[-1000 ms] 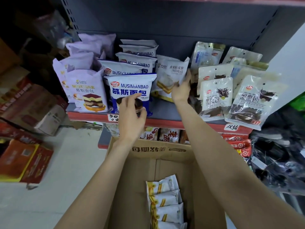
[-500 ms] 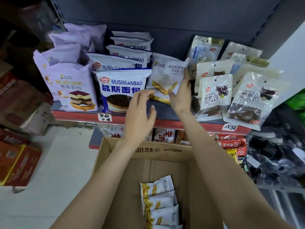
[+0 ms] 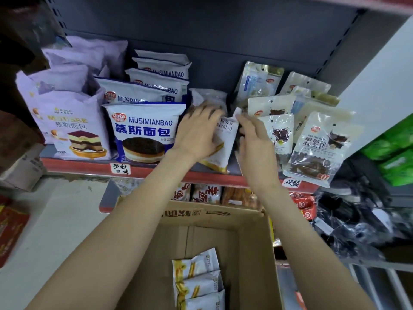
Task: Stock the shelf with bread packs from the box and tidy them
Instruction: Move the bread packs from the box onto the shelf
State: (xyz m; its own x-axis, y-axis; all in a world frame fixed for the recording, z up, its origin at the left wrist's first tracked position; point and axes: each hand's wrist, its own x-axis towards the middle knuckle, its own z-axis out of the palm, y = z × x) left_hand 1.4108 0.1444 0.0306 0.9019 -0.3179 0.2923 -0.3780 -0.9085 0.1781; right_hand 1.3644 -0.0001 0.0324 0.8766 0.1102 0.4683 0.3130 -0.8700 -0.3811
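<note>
White-and-gold bread pack [image 3: 223, 148] stands tilted on shelf [image 3: 89, 164], label blurred, perhaps toast.

Shelf [image 3: 234, 175] with red front lip and dark grey back panel. At 9 o'clock, lilac packs [image 3: 64, 121] printed with pale gold lettering and a brown-and-cream layered cake. Toward 10 o'clock of centre, white packs [image 3: 145, 130] with blue lettering, blue lower border, a red logo and a dark chocolate-topped cake. At centre, white pack [image 3: 223, 144] with gold-yellow trim and dark characters. At 3 o'clock, translucent white pouches [image 3: 317, 146] showing dark brown contents and a small red logo. At 6 o'clock, plain brown cardboard box [image 3: 252, 253] containing white packs striped in gold-yellow [image 3: 196, 280]. White price labels [image 3: 120, 168] with black handwriting on the red lip.
</note>
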